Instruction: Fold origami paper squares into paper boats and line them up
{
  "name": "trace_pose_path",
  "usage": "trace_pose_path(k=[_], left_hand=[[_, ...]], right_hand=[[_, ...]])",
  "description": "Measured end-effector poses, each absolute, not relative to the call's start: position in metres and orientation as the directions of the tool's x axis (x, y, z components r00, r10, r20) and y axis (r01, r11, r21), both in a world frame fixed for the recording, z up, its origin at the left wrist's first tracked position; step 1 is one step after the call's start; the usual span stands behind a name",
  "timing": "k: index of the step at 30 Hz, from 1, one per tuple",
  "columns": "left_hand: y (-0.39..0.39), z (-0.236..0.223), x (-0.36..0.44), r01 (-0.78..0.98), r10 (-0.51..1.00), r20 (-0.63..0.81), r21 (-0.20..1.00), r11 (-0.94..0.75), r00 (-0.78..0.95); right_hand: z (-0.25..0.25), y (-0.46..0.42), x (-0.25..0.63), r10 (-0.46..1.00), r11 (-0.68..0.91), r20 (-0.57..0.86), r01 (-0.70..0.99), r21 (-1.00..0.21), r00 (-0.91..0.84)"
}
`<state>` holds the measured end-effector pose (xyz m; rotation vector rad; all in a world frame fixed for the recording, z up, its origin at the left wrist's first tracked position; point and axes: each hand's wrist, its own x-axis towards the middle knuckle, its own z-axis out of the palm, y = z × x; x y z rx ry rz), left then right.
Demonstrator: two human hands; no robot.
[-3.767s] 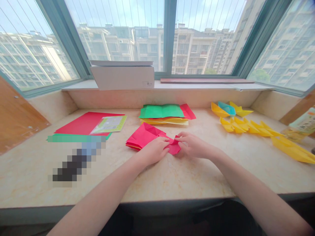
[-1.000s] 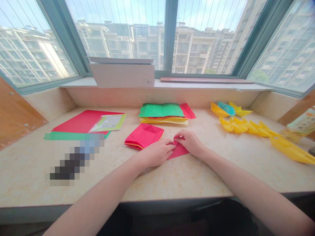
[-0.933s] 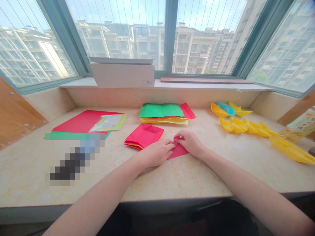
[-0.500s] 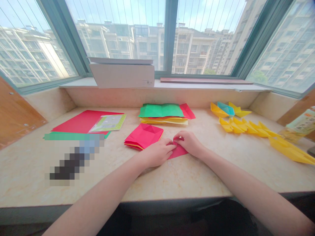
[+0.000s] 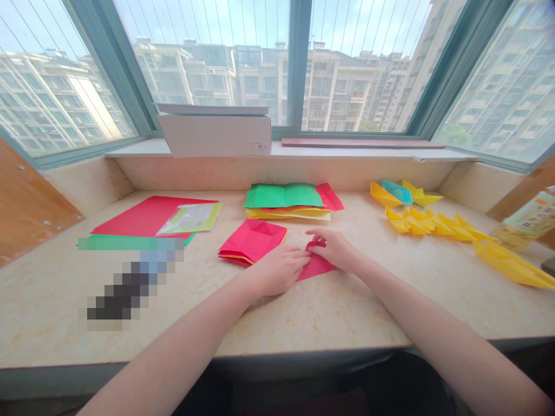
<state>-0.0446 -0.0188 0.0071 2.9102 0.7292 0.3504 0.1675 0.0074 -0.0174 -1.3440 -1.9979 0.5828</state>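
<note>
A small folded piece of red paper [image 5: 315,268] lies on the counter between my hands, partly covered by them. My left hand [image 5: 281,269] rests over its left side, fingers close together and holding it against the surface. At the upper edge, my right hand [image 5: 336,248] pinches a raised, curling flap between thumb and fingers. Just beyond my left hand is a stack of folded red paper [image 5: 255,238], with yellow layers showing at its side. Behind that lies a pile of creased sheets, with a green sheet [image 5: 284,195] on top.
Yellow folded paper boats [image 5: 427,222] and a blue one [image 5: 398,192] stand at the right, near a bottle [image 5: 531,216]. Flat red sheets [image 5: 139,216] and a clear packet [image 5: 193,217] lie left. A blurred-out item [image 5: 125,283] sits front left. A white box [image 5: 217,134] occupies the sill.
My right hand has shifted slightly right, and the red flap in its fingers now curls up more. The left fingers have straightened and slid a little over the paper.
</note>
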Motion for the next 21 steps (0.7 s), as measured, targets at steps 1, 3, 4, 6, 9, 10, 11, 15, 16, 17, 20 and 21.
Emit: trace_pose_path(k=[1, 3, 4, 6, 9, 10, 11, 15, 16, 17, 20, 21], left_hand=[[-0.019, 0.007, -0.044, 0.454, 0.483, 0.191, 0.177, -0.873, 0.854], [-0.02, 0.008, -0.044, 0.468, 0.498, 0.189, 0.184, -0.864, 0.846], [-0.02, 0.009, -0.043, 0.478, 0.508, 0.186, 0.185, -0.859, 0.841], [-0.02, 0.011, -0.043, 0.505, 0.533, 0.179, 0.183, -0.844, 0.827], [-0.018, 0.012, -0.045, 0.555, 0.579, 0.177, 0.169, -0.814, 0.796], [-0.017, 0.011, -0.046, 0.564, 0.585, 0.18, 0.158, -0.811, 0.791], [-0.016, 0.01, -0.047, 0.565, 0.583, 0.185, 0.146, -0.812, 0.791], [-0.013, 0.007, -0.05, 0.543, 0.557, 0.179, 0.126, -0.83, 0.811], [-0.013, 0.007, -0.05, 0.545, 0.56, 0.168, 0.13, -0.828, 0.811], [-0.013, 0.006, -0.05, 0.551, 0.567, 0.157, 0.136, -0.823, 0.809], [-0.013, 0.006, -0.05, 0.558, 0.579, 0.145, 0.162, -0.814, 0.803], [-0.013, 0.006, -0.05, 0.553, 0.575, 0.146, 0.169, -0.816, 0.805]], right_hand=[[-0.012, 0.006, 0.171, 0.929, 0.371, 0.264, 0.649, -0.664, -0.26], [-0.002, 0.002, 0.181, 0.92, 0.391, 0.248, 0.645, -0.657, -0.304], [0.003, 0.001, 0.186, 0.915, 0.398, 0.235, 0.64, -0.657, -0.328], [0.009, -0.001, 0.195, 0.9, 0.42, 0.21, 0.623, -0.661, -0.383], [0.013, -0.002, 0.202, 0.871, 0.464, 0.211, 0.6, -0.652, -0.444], [0.012, -0.001, 0.202, 0.86, 0.484, 0.219, 0.601, -0.637, -0.461], [0.011, -0.001, 0.202, 0.848, 0.507, 0.231, 0.604, -0.615, -0.477], [0.003, 0.002, 0.199, 0.818, 0.572, 0.297, 0.641, -0.511, -0.494], [0.001, 0.002, 0.199, 0.822, 0.568, 0.301, 0.658, -0.494, -0.484], [0.0, 0.003, 0.2, 0.829, 0.559, 0.295, 0.676, -0.48, -0.475], [-0.001, 0.004, 0.201, 0.855, 0.518, 0.244, 0.732, -0.442, -0.457], [-0.001, 0.003, 0.201, 0.862, 0.506, 0.228, 0.748, -0.43, -0.452]])
